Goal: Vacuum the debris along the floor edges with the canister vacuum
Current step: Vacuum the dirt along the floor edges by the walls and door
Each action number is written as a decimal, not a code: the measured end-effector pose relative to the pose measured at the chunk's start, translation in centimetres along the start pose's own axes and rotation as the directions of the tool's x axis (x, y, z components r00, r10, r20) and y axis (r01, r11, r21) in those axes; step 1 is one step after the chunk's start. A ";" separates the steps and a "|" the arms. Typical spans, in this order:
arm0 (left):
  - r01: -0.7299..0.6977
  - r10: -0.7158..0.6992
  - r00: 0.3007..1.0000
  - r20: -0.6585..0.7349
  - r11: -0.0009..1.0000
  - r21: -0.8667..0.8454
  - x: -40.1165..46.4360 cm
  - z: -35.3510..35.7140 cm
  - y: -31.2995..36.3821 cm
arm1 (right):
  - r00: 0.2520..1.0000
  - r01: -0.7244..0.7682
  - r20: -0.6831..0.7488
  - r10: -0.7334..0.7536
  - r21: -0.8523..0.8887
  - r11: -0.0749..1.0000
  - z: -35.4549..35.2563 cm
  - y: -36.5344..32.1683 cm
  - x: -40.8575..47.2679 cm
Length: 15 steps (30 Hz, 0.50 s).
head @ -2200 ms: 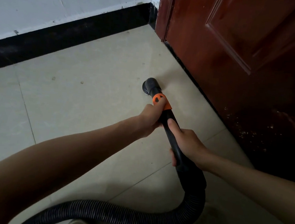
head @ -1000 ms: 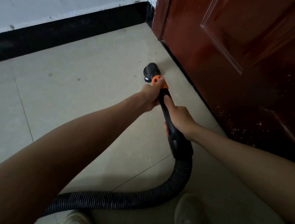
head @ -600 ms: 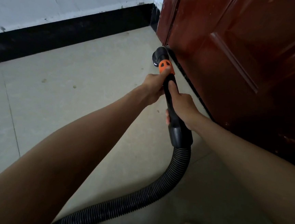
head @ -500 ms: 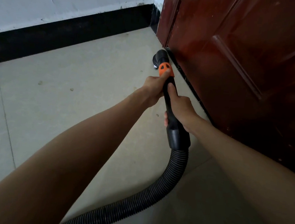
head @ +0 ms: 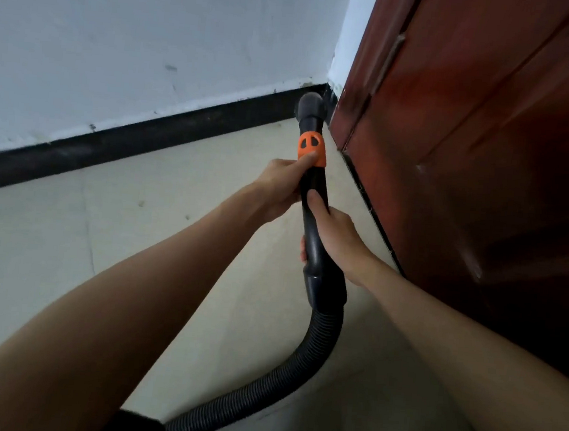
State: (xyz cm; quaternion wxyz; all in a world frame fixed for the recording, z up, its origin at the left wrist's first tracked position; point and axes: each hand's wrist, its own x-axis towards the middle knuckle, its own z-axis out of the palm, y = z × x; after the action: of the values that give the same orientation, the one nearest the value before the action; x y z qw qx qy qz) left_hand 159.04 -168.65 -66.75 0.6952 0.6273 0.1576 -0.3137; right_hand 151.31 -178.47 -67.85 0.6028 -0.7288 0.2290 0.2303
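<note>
The vacuum wand [head: 312,211] is black with an orange collar [head: 311,148]; its ribbed hose [head: 301,357] is black. At upper left, a pale blue-white wall [head: 136,41] meets a black skirting [head: 128,139]. The floor [head: 50,239] is cream tile; the door [head: 488,147], reddish-brown.

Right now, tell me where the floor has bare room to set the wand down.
Free: the tile floor left of the left hand, bordered by the black baseboard. Crowded: the corner by the door, where the nozzle sits.
</note>
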 end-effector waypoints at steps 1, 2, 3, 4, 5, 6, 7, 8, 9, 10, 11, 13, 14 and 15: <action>-0.037 0.037 0.999 -0.004 0.999 0.001 -1.3 -0.4 1.8 | 0.999 0.035 0.014 -0.035 0.000 0.999 0.1 -1.6 -1.0; -0.074 0.074 0.997 -0.004 0.997 -0.003 -2.7 -0.9 3.7 | 0.998 0.065 0.012 -0.065 0.001 0.998 0.3 -3.4 -2.1; -0.106 0.106 0.994 -0.001 0.994 -0.010 -4.4 -1.4 5.6 | 0.996 0.089 0.006 -0.090 0.003 0.996 0.6 -5.1 -3.3; -0.133 0.133 0.991 0.003 0.991 -0.008 -6.2 -2.0 7.5 | 0.994 0.110 0.004 -0.110 0.006 0.994 0.9 -6.9 -4.8; -0.153 0.153 0.988 0.004 0.988 0.003 -8.1 -2.6 9.3 | 0.992 0.128 0.013 -0.128 0.010 0.992 1.3 -8.7 -6.3; -0.165 0.165 0.986 0.000 0.986 0.012 -10.1 -3.4 11.1 | 0.990 0.139 0.033 -0.139 0.005 0.990 1.7 -10.5 -8.0; -0.173 0.173 0.985 -0.008 0.985 0.021 -12.2 -4.1 12.8 | 0.987 0.149 0.058 -0.148 -0.008 0.989 2.2 -12.5 -9.6; -0.179 0.180 0.984 -0.017 0.983 0.029 -14.3 -4.8 14.6 | 0.984 0.158 0.086 -0.156 -0.020 0.987 2.6 -14.6 -11.3; -0.182 0.183 0.983 -0.028 0.983 0.034 -16.5 -5.4 16.4 | 0.981 0.162 0.113 -0.158 -0.026 0.987 3.1 -16.7 -13.0; -0.182 0.184 0.982 -0.041 0.982 0.041 -18.7 -6.1 18.4 | 0.978 0.162 0.137 -0.157 -0.027 0.986 3.6 -19.0 -14.7; -0.183 0.185 0.981 -0.057 0.982 0.048 -20.9 -6.7 20.2 | 0.975 0.162 0.159 -0.155 -0.031 0.986 4.2 -21.2 -16.5; -0.191 0.195 0.975 -0.104 0.980 0.054 -25.5 -8.1 23.8 | 0.968 0.164 0.200 -0.153 -0.043 0.986 5.6 -25.5 -20.3; -0.194 0.200 0.972 -0.126 0.979 0.055 -27.9 -8.9 25.5 | 0.964 0.163 0.218 -0.150 -0.046 0.985 6.4 -27.6 -22.2; -0.196 0.202 0.968 -0.148 0.979 0.053 -30.5 -9.7 27.1 | 0.961 0.160 0.235 -0.143 -0.054 0.986 7.2 -29.6 -24.3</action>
State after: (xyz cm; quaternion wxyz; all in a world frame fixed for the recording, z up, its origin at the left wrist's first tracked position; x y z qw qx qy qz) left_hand 154.99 -151.57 -28.68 0.6970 0.6752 0.1405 -0.1964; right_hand 149.82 -165.03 -31.36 0.6143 -0.7339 0.0926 0.2746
